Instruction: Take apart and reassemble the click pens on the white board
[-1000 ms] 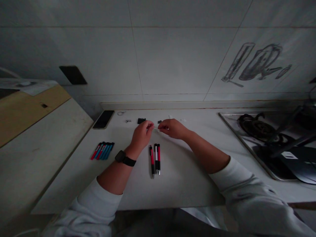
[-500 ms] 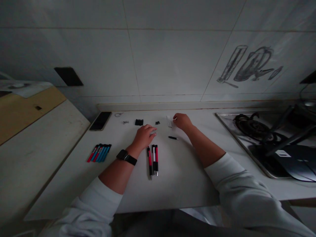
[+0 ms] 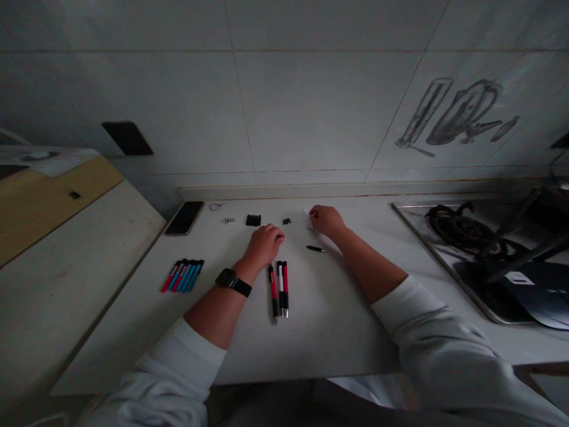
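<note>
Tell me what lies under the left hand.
The left hand rests curled on the white countertop, just behind three red, white and black pens. Whatever the palm covers cannot be seen.

White countertop (image 3: pixel 338 320), pale, lit dimly. Far edge, left to right: phone (image 3: pixel 184 217), small wire loop (image 3: pixel 216 206), tiny grey bits (image 3: pixel 229 220), row of black caps (image 3: pixel 253 220), small dark piece (image 3: pixel 287 221), thin white sticks (image 3: pixel 306 218). Short black tip (image 3: pixel 315 248) lies nearer. Three pens (image 3: pixel 279 287) side by side at centre. Bundle of red and blue pens (image 3: pixel 183 274) to the left. Stove top (image 3: pixel 466 237) at the right end.
</note>
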Motion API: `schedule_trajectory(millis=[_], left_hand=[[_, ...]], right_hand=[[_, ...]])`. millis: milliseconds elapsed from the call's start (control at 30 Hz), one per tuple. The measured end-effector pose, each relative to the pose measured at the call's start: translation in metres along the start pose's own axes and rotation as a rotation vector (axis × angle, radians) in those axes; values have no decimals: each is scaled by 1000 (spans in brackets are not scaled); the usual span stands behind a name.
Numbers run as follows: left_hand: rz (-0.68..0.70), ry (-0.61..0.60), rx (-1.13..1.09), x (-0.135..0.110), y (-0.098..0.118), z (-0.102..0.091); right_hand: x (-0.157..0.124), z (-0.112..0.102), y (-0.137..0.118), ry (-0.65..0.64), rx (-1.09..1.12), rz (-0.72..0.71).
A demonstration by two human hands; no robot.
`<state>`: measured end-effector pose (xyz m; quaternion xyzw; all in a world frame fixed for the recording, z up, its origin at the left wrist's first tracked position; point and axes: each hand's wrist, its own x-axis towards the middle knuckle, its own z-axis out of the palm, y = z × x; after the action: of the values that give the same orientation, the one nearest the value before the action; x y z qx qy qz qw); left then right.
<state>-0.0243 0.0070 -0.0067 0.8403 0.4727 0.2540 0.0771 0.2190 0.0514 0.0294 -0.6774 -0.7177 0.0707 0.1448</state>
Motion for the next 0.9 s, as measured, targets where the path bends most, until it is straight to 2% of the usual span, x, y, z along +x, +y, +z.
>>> schedule_trajectory(millis=[100,167,267,433,567,700,767,833,900], left_hand=[[-28,36,-127,-1,5,-5],[-43,80,-228,-2,7,-7],[-64,135,-327,-4,9,-9],[-171,208,-433,-7,9,-11],[-190,234,-477,-7,9,-10],[-209,230,-493,-7,7,-8],[-226,223,-490,-8,6,-7],[-242,206,-485,-8,5,-7],[-247,178,-469,-9,3,-6]], right_hand=[[-11,0,-15,17,160,-146],[-20,5,-29,-83,356,-239],[-29,16,-46,-243,648,-298],[-29,25,-50,-311,920,-225],[-30,25,-48,-401,1101,-130],[-30,23,-51,-425,1167,-95],[-24,15,-46,-394,1149,-104],[-14,1,-31,-297,1064,-101],[-1,-15,-6,-157,890,-51]])
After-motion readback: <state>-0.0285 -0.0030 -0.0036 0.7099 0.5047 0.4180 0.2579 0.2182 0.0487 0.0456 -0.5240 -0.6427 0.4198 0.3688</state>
